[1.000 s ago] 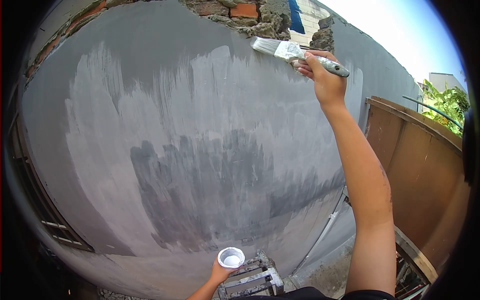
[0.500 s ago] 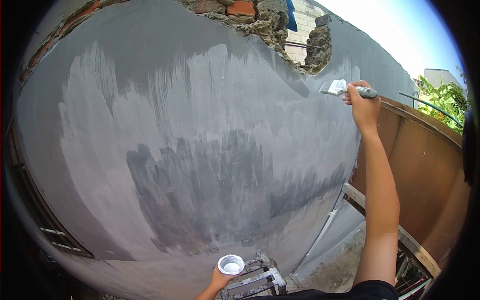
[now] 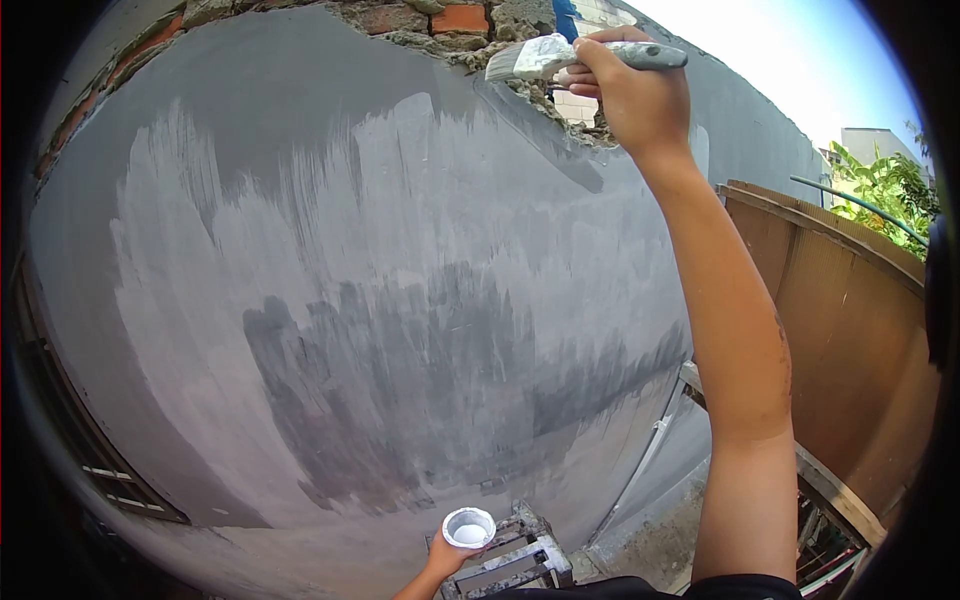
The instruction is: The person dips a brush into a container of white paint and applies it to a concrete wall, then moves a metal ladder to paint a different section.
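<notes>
My right hand [image 3: 640,95] is raised high, closed around the handle of a paintbrush [image 3: 535,60]. White paint coats the brush's ferrule, and its grey bristles point left near the broken edge of the wall's hole. Low in the view, my left hand [image 3: 445,556] grips a small white cup of paint [image 3: 469,528], with pale paint inside. In front of me stands a grey wall [image 3: 400,190] with light brushed strokes over much of it and a darker patch at its lower middle. My raised arm and hand cover part of the hole.
Below the cup is a paint-stained slatted stool or ladder top [image 3: 520,555]. Exposed bricks [image 3: 460,19] and rough mortar edge the hole at the top. On the right are a brown sheet fence [image 3: 850,340] and a wooden beam [image 3: 835,500]. A barred window [image 3: 110,480] is at lower left.
My right hand has carried the paintbrush up and to the left, from right of the hole to its upper left edge. The left hand with the cup has barely moved.
</notes>
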A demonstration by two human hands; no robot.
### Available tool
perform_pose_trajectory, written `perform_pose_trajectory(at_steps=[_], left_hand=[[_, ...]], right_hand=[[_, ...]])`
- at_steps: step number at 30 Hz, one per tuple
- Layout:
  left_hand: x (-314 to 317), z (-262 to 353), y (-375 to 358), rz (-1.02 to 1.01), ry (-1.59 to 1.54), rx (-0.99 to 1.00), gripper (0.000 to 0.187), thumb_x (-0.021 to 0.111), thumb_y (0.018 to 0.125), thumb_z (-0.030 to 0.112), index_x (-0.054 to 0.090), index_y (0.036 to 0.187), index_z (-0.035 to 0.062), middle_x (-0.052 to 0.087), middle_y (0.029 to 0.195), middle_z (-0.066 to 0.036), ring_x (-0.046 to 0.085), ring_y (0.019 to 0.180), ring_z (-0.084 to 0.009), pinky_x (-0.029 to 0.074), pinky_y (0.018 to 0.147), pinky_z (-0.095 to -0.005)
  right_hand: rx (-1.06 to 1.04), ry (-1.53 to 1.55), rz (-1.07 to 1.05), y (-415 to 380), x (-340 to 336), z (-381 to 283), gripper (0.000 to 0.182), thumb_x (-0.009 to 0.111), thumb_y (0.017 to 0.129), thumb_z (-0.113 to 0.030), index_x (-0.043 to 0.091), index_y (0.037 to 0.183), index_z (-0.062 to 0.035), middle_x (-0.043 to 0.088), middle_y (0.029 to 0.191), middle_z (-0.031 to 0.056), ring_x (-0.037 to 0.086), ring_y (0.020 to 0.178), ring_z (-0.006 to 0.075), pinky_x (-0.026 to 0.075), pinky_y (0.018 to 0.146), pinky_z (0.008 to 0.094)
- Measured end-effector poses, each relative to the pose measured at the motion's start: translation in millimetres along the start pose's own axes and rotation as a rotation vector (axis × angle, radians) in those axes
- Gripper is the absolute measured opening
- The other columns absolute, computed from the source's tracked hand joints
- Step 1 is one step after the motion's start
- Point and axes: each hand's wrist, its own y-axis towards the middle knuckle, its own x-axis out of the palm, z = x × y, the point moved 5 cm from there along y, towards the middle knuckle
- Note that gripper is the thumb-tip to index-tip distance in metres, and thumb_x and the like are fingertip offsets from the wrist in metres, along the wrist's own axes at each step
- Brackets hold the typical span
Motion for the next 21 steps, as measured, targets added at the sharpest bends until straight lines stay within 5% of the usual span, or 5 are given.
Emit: perform_pose_trajectory(at_steps=[4,12,15,21], left_hand=[[2,-2,-2,0.007,-0.009,0.025,0.079,0.1,0.061,0.024,0.061,0.125,0.0014,0.072,0.119,-0.01,0.069,0.11,-0.0223,0.053,0.099,-0.0361],[-7,9,-14,0.029,-0.07,0.035,0.074,0.1,0.061,0.017,0.062,0.123,0.0,0.073,0.117,-0.009,0.069,0.109,-0.0209,0.053,0.099,-0.0357],[-10,4,-13,-0.024,-0.056,0.002,0.084,0.101,0.06,0.025,0.058,0.128,0.0012,0.07,0.122,-0.011,0.067,0.113,-0.0221,0.052,0.101,-0.0362],[-5,9,-12,0.017,-0.058,0.017,0.085,0.101,0.06,0.023,0.057,0.13,0.0011,0.07,0.123,-0.011,0.067,0.114,-0.0227,0.051,0.102,-0.036]], right_hand=[[0.18,0.232,0.0,-46,-18,47,0.016,0.068,0.095,-0.012,0.071,0.098,0.0037,0.075,0.085,0.0156,0.076,0.075,0.017,0.062,0.067,0.0254],[0.382,-0.214,0.212,-104,-121,93,0.016,0.067,0.092,-0.013,0.073,0.092,0.0019,0.075,0.078,0.0125,0.074,0.072,0.0153,0.059,0.065,0.0279],[0.256,-0.665,0.072,-87,-108,78,0.02,0.065,0.084,-0.021,0.074,0.085,-0.0028,0.073,0.071,0.013,0.072,0.065,0.0215,0.055,0.068,0.0352],[0.121,-0.379,-0.085,-42,-21,20,0.022,0.065,0.084,-0.023,0.074,0.086,-0.0026,0.074,0.073,0.014,0.074,0.067,0.0208,0.056,0.07,0.0333]])
